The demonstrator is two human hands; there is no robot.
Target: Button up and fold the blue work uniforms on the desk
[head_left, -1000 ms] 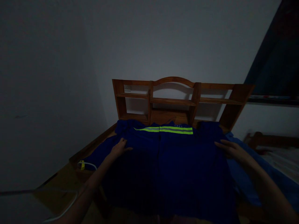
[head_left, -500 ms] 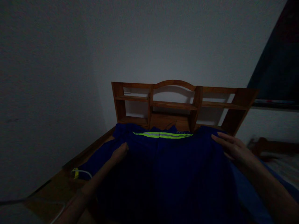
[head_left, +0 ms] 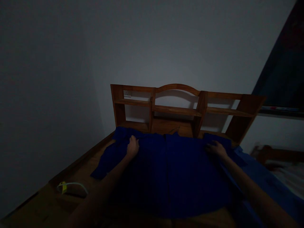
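Observation:
A dark blue jacket (head_left: pixel 152 171) lies spread over a wooden desktop, its centre seam running towards me. My left hand (head_left: pixel 133 146) is closed on the cloth at the upper left, near the sleeve that stretches out to the left. At the upper right, my right hand (head_left: pixel 216 149) has its fingers curled at the jacket's edge, gripping the cloth; they are dim and slightly blurred. No reflective band shows on the jacket.
A wooden shelf unit (head_left: pixel 177 109) stands behind the jacket, against the wall. At the lower left lies a pale cable (head_left: pixel 77 183) with a yellow tag (head_left: pixel 63 187). Blue fabric (head_left: pixel 266 174) lies to the right, and a dark window or board hangs at upper right.
The jacket's near edge now lies lower and flatter on the desktop, and the yellow-green band is covered. My left hand has moved up and right; my right hand has moved left and slightly down.

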